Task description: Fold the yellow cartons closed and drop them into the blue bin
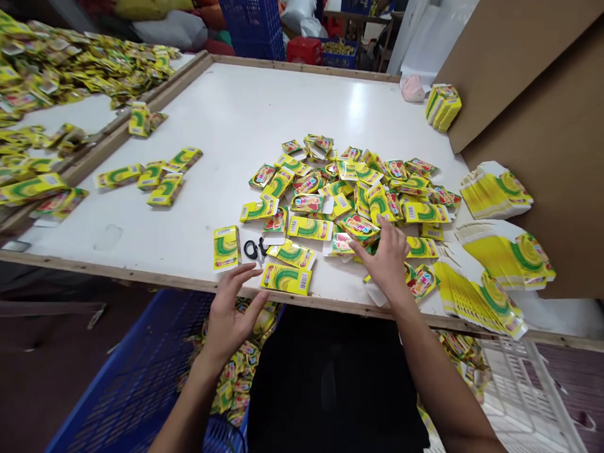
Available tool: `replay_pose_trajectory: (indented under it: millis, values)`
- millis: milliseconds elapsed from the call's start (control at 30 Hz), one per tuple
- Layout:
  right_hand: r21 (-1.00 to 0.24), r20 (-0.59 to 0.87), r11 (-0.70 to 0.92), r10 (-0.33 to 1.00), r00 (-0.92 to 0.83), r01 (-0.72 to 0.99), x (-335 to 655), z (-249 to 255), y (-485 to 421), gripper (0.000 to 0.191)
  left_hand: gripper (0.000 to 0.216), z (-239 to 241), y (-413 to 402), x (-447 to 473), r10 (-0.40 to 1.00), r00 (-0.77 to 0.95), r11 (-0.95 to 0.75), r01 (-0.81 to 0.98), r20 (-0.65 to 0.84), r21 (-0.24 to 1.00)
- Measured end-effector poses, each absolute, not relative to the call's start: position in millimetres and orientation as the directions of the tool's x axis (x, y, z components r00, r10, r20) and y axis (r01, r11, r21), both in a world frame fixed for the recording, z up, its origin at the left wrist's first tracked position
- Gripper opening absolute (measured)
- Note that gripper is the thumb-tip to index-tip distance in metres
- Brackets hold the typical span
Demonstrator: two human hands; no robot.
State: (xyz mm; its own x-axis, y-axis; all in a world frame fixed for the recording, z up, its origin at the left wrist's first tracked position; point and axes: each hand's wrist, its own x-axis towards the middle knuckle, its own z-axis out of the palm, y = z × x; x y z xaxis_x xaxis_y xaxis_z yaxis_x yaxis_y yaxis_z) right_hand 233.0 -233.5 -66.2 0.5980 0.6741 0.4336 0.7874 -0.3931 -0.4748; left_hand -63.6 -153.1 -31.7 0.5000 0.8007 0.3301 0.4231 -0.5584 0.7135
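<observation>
My right hand [387, 255] reaches over a heap of small yellow-and-green printed boxes, its thumb and fingers spread around one box [359, 229] at the near side of the pile. Whether the fingertips touch that box I cannot tell. My left hand [236, 308] hovers at the table's front edge, fingers apart and nothing in it. Just beyond it lie a yellow box [285, 279] and another box [227, 248]. Black-handled scissors [255, 249] lie between the boxes, partly covered. Several boxes in the heap have white end flaps standing out.
Fanned stacks of flat cartons [476, 296] lie at the right beside a large cardboard sheet [533, 126]. A wooden strip [155, 100] divides off another heap [85, 63] at the left. Below the edge stand a blue crate [141, 358] and a white crate [523, 390], both holding packets.
</observation>
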Motion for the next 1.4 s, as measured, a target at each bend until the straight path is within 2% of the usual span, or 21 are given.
replay_pose_trajectory:
  millis: [100, 200, 267, 333, 400, 467, 533, 700, 800, 933, 1100, 1267, 1400]
  values:
    - [-0.464, 0.447, -0.358, 0.695, 0.563, 0.81, 226, -61, -228, 0.043, 0.021, -38, -166, -51, 0.887, 0.398, -0.39, 0.369, 0.236, 0.843]
    - [-0.504, 0.566, -0.261, 0.62, 0.543, 0.823, 194, -58, -248, 0.04, 0.028, -45, -189, -8, 0.914, 0.406, -0.034, 0.053, 0.01, 0.998]
    - [-0.531, 0.596, -0.179, 0.616, 0.516, 0.828, 167, -61, -268, 0.044, 0.042, -48, -199, 23, 0.89, 0.452, 0.145, -0.157, -0.06, 0.977]
    - [-0.593, 0.55, -0.083, 0.685, 0.478, 0.801, 146, -67, -285, 0.047, 0.05, -49, -203, 46, 0.908, 0.417, 0.179, -0.274, -0.051, 0.945]
    - [-0.715, 0.484, -0.008, 0.717, 0.503, 0.699, 138, -73, -293, 0.047, 0.05, -52, -203, 57, 0.913, 0.407, 0.156, -0.302, -0.021, 0.94]
    - [-0.81, 0.439, 0.029, 0.694, 0.571, 0.586, 142, -78, -294, 0.042, 0.049, -57, -200, 56, 0.863, 0.505, 0.131, -0.268, 0.024, 0.955]
    - [-0.843, 0.425, 0.05, 0.673, 0.606, 0.535, 154, -80, -292, 0.034, 0.045, -65, -198, 50, 0.78, 0.621, 0.057, -0.196, 0.079, 0.979]
    - [-0.832, 0.394, 0.097, 0.796, 0.459, 0.546, 175, -78, -292, 0.018, 0.013, -82, -192, 39, 0.656, 0.735, -0.215, -0.033, 0.17, 0.976]
    - [-0.836, 0.345, 0.085, 0.85, 0.399, 0.542, 177, -77, -296, 0.017, 0.015, -83, -190, 38, 0.602, 0.773, -0.3, -0.012, 0.199, 0.954]
    - [-0.821, 0.374, 0.078, 0.821, 0.43, 0.566, 174, -82, -296, 0.019, 0.016, -82, -191, 40, 0.624, 0.728, -0.399, -0.017, 0.285, 0.917]
    - [-0.831, 0.44, 0.085, 0.705, 0.557, 0.55, 173, -89, -290, 0.025, 0.035, -89, -192, 44, 0.712, 0.627, -0.331, -0.098, 0.316, 0.939]
    - [-0.764, 0.487, 0.16, 0.779, 0.395, 0.626, 180, -86, -295, 0.021, 0.022, -81, -189, 42, 0.604, 0.699, -0.468, -0.079, 0.384, 0.88]
    - [-0.731, 0.501, 0.144, 0.777, 0.382, 0.667, 179, -82, -300, 0.02, 0.02, -74, -193, 41, 0.608, 0.68, -0.5, -0.073, 0.41, 0.863]
